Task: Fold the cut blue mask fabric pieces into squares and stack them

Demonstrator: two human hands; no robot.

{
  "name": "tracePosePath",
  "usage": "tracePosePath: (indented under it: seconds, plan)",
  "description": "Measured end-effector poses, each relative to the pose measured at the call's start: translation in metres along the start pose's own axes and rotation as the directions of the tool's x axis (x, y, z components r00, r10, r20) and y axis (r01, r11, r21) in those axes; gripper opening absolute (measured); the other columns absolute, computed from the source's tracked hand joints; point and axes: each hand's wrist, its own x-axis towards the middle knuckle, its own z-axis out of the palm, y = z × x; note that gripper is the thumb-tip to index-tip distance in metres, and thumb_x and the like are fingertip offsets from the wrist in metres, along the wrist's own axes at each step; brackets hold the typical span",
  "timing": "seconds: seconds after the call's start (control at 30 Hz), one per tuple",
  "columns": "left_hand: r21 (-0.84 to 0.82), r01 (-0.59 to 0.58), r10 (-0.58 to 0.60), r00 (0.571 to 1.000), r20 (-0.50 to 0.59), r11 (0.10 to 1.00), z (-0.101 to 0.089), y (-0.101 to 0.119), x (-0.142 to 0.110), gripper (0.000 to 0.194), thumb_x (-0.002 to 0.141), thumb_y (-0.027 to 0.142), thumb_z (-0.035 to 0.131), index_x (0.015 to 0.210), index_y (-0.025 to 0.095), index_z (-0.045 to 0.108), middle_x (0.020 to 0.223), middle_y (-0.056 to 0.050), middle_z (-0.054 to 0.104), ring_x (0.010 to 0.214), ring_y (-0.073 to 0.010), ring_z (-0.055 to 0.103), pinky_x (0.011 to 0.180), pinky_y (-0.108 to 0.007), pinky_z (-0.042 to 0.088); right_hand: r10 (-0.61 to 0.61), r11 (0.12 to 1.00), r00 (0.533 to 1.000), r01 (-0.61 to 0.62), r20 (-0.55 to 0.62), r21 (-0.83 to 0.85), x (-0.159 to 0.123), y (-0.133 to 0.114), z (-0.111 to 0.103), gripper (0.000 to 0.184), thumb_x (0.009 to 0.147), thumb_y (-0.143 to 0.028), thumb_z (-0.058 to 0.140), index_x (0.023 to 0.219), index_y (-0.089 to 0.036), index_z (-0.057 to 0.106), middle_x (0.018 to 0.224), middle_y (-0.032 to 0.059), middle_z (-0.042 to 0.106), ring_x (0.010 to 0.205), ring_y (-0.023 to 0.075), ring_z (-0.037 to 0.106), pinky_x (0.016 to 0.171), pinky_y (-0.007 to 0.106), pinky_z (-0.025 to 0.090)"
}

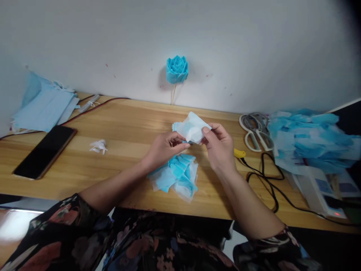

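A thin white and pale blue piece of mask fabric (194, 124) is held up above the table between both hands. My right hand (221, 148) pinches its right edge between thumb and fingers. On the other side, my left hand (165, 148) has its fingers closed on the lower left part, where a blue, ridged edge shows. Just below the hands lies a loose pile of blue and white fabric pieces (176, 171). A blue fabric rose (177, 69) on a thin stick leans against the wall behind.
To the left are face masks (46, 105), a phone (46, 150) and a small white scrap bundle (98, 146). White-handled scissors (255, 139), a yellow tool (239, 153) with a black cord, a heap of cut masks (313, 139) and a white box with red light (321, 192) stand right.
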Motion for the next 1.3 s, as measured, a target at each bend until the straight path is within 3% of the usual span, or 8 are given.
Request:
tracePosePath:
  seconds: [0.2,0.43,0.6,0.8,0.93,1.07,1.17,1.3]
  plan:
    - [0.018,-0.066,0.068,0.995,-0.077,0.998,-0.002,-0.001,0.002,0.021,0.083,0.032,0.066,0.068,0.017,0.067,0.061,0.002,0.057,0.058,-0.01,0.046,0.056,-0.023,0.034,0.028,0.999,0.997,-0.025,0.078,-0.038,-0.002,0.001,0.001,0.027,0.079,-0.047,0.078,0.089,-0.025,0.066,0.071,-0.0043,0.06,0.06,0.0111,0.055,0.057,0.026,0.049]
    - [0.024,-0.045,0.046,0.998,-0.038,0.999,-0.002,0.003,0.0,0.023,0.086,0.035,0.066,0.072,0.017,0.071,0.059,0.002,0.055,0.057,-0.009,0.042,0.053,-0.022,0.031,-0.017,0.998,0.978,0.03,0.206,-0.061,-0.003,0.003,0.001,0.042,0.078,-0.043,0.08,0.113,-0.03,0.062,0.084,-0.0028,0.066,0.076,0.0144,0.061,0.062,0.026,0.053]
    - [-0.016,0.007,-0.007,0.999,-0.046,1.0,-0.002,0.003,0.001,0.023,0.084,0.037,0.067,0.072,0.017,0.07,0.058,0.002,0.055,0.056,-0.0092,0.043,0.052,-0.021,0.031,-0.018,0.988,0.984,0.045,0.179,-0.149,-0.002,0.002,-0.002,0.043,0.082,-0.037,0.074,0.122,-0.029,0.059,0.074,-0.0063,0.062,0.068,0.0131,0.061,0.067,0.03,0.055]
    - [-0.188,0.023,-0.032,0.998,-0.046,0.982,-0.005,0.012,-0.001,0.027,0.083,0.037,0.066,0.065,0.017,0.063,0.057,0.002,0.053,0.055,-0.009,0.045,0.055,-0.023,0.036,-0.057,0.982,0.987,0.083,0.151,-0.17,-0.001,-0.002,-0.003,0.042,0.082,-0.03,0.071,0.123,-0.029,0.06,0.076,-0.0057,0.065,0.07,0.0129,0.062,0.07,0.03,0.054]
    - [-0.254,0.017,-0.042,0.995,-0.095,0.967,-0.007,0.014,-0.002,0.025,0.086,0.036,0.061,0.069,0.017,0.065,0.054,0.003,0.051,0.053,-0.009,0.042,0.055,-0.024,0.036,-0.102,0.972,0.984,0.131,0.149,-0.196,-0.003,-0.005,-0.003,0.042,0.082,-0.03,0.071,0.123,-0.029,0.06,0.075,-0.0052,0.064,0.071,0.0137,0.061,0.07,0.031,0.054]
    - [-0.314,0.016,-0.072,0.983,-0.167,0.949,-0.007,0.006,0.003,0.033,0.087,0.037,0.06,0.061,0.017,0.057,0.056,0.001,0.052,0.054,-0.0092,0.045,0.055,-0.023,0.038,-0.136,0.959,0.976,0.172,0.167,-0.223,-0.006,-0.008,-0.003,0.043,0.084,-0.034,0.072,0.125,-0.031,0.06,0.075,-0.0044,0.062,0.07,0.0149,0.06,0.069,0.032,0.053]
    - [-0.466,0.058,-0.163,0.968,-0.188,0.883,-0.006,0.001,0.01,0.028,0.085,0.045,0.067,0.082,0.017,0.062,0.071,-0.001,0.062,0.063,-0.0125,0.057,0.057,-0.024,0.045,-0.143,0.955,0.973,0.184,0.18,-0.235,-0.008,-0.008,-0.003,0.044,0.084,-0.036,0.073,0.127,-0.032,0.06,0.076,-0.0033,0.062,0.069,0.0164,0.06,0.068,0.034,0.053]
    - [-0.627,0.124,-0.218,0.973,-0.075,0.769,-0.006,-0.001,0.015,0.043,0.083,0.05,0.072,0.11,0.019,0.058,0.082,-0.002,0.067,0.073,-0.0167,0.065,0.061,-0.027,0.051,-0.146,0.946,0.967,0.198,0.207,-0.257,-0.008,-0.004,-0.005,0.046,0.086,-0.035,0.072,0.13,-0.033,0.06,0.078,-0.0023,0.064,0.073,0.0174,0.061,0.074,0.036,0.055]
